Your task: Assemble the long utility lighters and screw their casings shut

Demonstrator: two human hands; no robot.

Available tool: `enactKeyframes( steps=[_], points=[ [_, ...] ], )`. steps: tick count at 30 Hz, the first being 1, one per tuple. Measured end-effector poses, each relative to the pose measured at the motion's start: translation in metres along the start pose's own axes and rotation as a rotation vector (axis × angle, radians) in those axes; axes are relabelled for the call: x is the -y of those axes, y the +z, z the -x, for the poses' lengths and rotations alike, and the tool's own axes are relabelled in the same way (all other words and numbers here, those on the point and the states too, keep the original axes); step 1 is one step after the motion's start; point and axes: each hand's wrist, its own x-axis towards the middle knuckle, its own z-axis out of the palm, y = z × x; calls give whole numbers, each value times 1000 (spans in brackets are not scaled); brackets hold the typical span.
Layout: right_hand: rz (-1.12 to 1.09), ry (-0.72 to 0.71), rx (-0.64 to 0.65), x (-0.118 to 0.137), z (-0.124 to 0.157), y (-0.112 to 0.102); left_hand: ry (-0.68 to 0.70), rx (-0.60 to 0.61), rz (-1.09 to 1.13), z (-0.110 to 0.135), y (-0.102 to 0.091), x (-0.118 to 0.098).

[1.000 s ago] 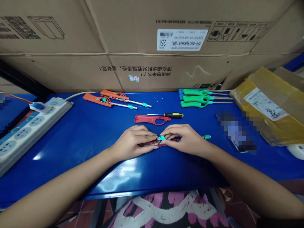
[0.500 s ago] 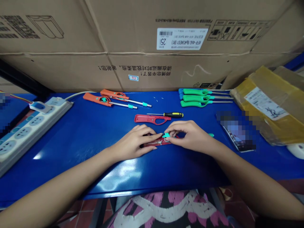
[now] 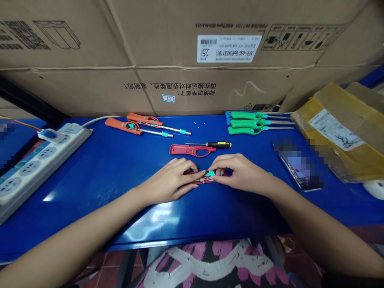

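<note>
A red lighter half-shell lies on the blue table in front of me, with pale inner parts showing. My left hand is closed around its left end, fingers along the shell. Between the thumb and index finger of my right hand is a small green trigger piece, at the middle of the shell. My right palm hides much of the shell's right end. Just beyond my hands rests another red half-shell with a loop-shaped trigger guard, and a black and yellow screwdriver lies against it.
Orange lighters lie at the back left, and several green and blue lighters at the back right. A power strip runs along the left. To the right are a phone and a yellow-taped carton. Large cardboard stands behind.
My right hand and the green trigger piece have shifted down slightly, toward the shell. My left fingers have moved a little, still on the shell's left end.
</note>
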Motion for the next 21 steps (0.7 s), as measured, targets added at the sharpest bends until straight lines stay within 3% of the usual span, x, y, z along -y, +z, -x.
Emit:
enactKeyframes(
  steps=[13,17,21],
  points=[
    [116,-123,-91,-6,-4,14,13,20,-90,1,-8,1],
    [113,-73,-87,-6,-5,15,5,15,-117,1,-9,-1],
    [86,-7,-119,-7,-6,20,-26,-47,15,1,-7,-1]
  ],
)
